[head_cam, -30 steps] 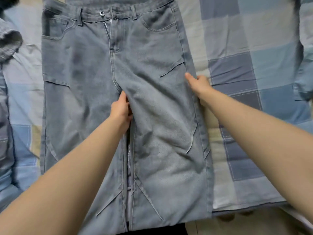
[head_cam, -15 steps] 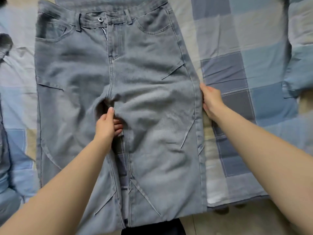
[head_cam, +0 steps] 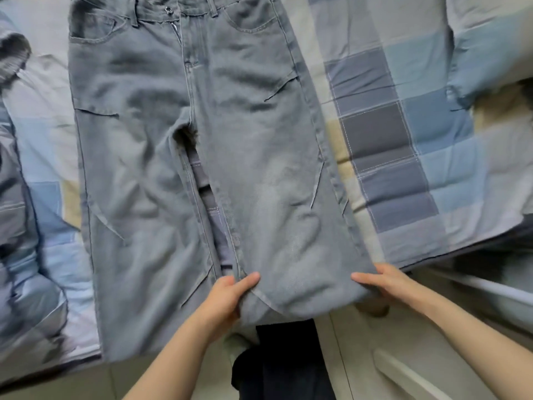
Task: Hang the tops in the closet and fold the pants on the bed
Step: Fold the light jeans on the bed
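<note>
A pair of grey-blue jeans [head_cam: 161, 157] lies front side up on the bed, waistband at the far end, legs hanging over the near edge. My left hand [head_cam: 227, 295] grips the inner seam of the right-hand leg near the bed's edge, thumb on top. My right hand [head_cam: 383, 281] grips the outer edge of that same leg at the same height, thumb on top of the cloth. The two legs are parted, with the bedsheet showing between them.
The bed carries a blue, grey and beige checked sheet [head_cam: 403, 125]. A grey garment [head_cam: 11, 59] lies at the far left, and blue bedding [head_cam: 490, 53] is bunched at the far right. Dark clothing [head_cam: 285, 359] and the floor show below the bed's edge.
Both hands have slid down the right-hand leg from the crotch and thigh toward the bed's near edge. They now grip its two sides. The gap between the legs has widened.
</note>
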`<state>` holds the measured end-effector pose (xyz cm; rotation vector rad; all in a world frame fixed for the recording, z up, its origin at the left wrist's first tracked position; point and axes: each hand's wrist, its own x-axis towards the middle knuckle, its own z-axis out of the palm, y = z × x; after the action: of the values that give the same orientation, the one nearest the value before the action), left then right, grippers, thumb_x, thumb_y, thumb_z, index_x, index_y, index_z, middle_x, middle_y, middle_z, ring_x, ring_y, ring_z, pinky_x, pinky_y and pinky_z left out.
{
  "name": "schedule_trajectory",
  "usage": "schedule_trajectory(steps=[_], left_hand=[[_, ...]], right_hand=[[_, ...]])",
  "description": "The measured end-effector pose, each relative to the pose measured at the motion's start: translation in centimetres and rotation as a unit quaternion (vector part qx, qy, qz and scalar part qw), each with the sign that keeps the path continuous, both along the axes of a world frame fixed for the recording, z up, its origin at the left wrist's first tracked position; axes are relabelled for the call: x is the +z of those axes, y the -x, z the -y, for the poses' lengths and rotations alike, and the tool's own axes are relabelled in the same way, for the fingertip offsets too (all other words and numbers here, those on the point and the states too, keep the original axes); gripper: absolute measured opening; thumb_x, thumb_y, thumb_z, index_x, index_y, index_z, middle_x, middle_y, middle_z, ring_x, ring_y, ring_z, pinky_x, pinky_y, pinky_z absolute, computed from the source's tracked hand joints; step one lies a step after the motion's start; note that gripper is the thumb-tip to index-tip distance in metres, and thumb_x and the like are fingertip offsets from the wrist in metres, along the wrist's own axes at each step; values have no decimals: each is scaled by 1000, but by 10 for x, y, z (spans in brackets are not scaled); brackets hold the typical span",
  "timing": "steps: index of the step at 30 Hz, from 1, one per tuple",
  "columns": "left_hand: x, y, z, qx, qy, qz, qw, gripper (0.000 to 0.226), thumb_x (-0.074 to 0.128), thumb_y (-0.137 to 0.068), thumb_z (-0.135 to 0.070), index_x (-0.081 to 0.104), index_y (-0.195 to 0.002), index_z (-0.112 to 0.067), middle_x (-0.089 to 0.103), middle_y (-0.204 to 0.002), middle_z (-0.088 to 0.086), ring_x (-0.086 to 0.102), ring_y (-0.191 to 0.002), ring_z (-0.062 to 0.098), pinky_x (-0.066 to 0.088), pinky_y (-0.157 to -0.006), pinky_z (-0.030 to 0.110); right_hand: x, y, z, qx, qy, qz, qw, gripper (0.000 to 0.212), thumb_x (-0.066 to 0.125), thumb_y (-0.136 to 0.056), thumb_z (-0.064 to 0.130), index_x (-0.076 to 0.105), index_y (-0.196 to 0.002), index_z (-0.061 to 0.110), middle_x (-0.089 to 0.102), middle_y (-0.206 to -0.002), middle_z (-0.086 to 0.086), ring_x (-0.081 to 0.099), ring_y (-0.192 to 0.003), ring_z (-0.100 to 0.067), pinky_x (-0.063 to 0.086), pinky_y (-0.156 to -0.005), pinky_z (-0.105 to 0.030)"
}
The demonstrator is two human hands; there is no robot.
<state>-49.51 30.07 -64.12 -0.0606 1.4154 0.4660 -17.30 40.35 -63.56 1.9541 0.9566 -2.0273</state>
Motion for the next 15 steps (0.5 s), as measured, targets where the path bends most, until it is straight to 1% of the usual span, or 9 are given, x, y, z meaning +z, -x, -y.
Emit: schedule_trajectory(steps=[1, 2, 3, 5, 6, 8, 10, 12, 15], left_hand=[[4, 0, 12, -7, 2, -21, 1000, 22, 68, -90, -18, 69, -84, 3, 64, -71, 14, 59, -59, 19, 42, -51, 21], [4, 1, 22, -51, -1, -76, 996, 16, 68, -90, -14, 64, -78, -2, 61, -66, 12, 55, -50, 16, 42, -47, 21], [3, 1, 30, -129, -1, -154, 980, 11, 66, -89, -7, 62, -79, -5, 63, -71, 14, 58, -52, 18, 47, -51, 25], [5, 2, 40, -305, 9, -292, 906, 10, 57, -87, -2, 64, -92, -8, 70, -96, 17, 67, -85, 30, 50, -77, 33], [8, 0, 43, -342, 3, -334, 878, 15, 55, -86, -3, 63, -97, -9, 69, -105, 17, 64, -100, 33, 47, -84, 35], [18, -5, 35, -313, -33, -364, 877, 15, 55, -85, -5, 56, -99, -11, 65, -110, 16, 59, -108, 34, 43, -86, 37], [29, -17, 13, -312, -94, -388, 862, 18, 53, -85, -7, 51, -101, -14, 59, -112, 13, 57, -107, 33, 44, -85, 39], [31, -32, -15, -380, -177, -386, 822, 29, 51, -85, -8, 51, -113, -14, 53, -118, 10, 53, -110, 32, 43, -88, 40], [30, -63, -66, -510, -258, -358, 738, 39, 47, -90, -12, 45, -129, -15, 46, -126, 9, 46, -116, 31, 42, -92, 41]], right_hand=[[7, -12, 7, -7, -21, 32, 999, 13, 67, -86, 12, 69, -84, 0, 71, -76, -4, 63, -66, -13, 46, -60, -22], [11, -21, 14, 32, -51, 73, 996, 17, 67, -87, 13, 68, -76, 1, 66, -70, -5, 57, -62, -15, 41, -61, -25], [13, -28, 23, 90, -78, 113, 986, 19, 68, -87, 13, 66, -70, 5, 63, -65, -6, 54, -61, -15, 38, -61, -27], [14, -32, 34, 201, -78, 168, 962, 9, 70, -85, 10, 70, -77, 12, 69, -73, -6, 59, -67, -16, 43, -63, -26], [15, -30, 37, 241, -70, 185, 950, 3, 70, -84, 11, 72, -86, 13, 72, -83, -6, 63, -76, -16, 45, -66, -23], [9, -22, 26, 249, -91, 212, 941, 13, 69, -85, 13, 72, -97, 10, 72, -96, -8, 66, -92, -21, 46, -77, -25], [3, -6, -1, 190, -132, 208, 950, 11, 66, -86, 11, 70, -92, 3, 72, -95, -15, 66, -97, -30, 48, -83, -34], [-1, 16, -41, 130, -157, 188, 961, 11, 61, -88, 7, 68, -89, -2, 70, -95, -24, 65, -94, -36, 48, -86, -44], [-2, 56, -112, 89, -187, 149, 967, 14, 54, -91, 5, 63, -81, 7, 66, -96, -28, 57, -77, -27, 46, -74, -42]])
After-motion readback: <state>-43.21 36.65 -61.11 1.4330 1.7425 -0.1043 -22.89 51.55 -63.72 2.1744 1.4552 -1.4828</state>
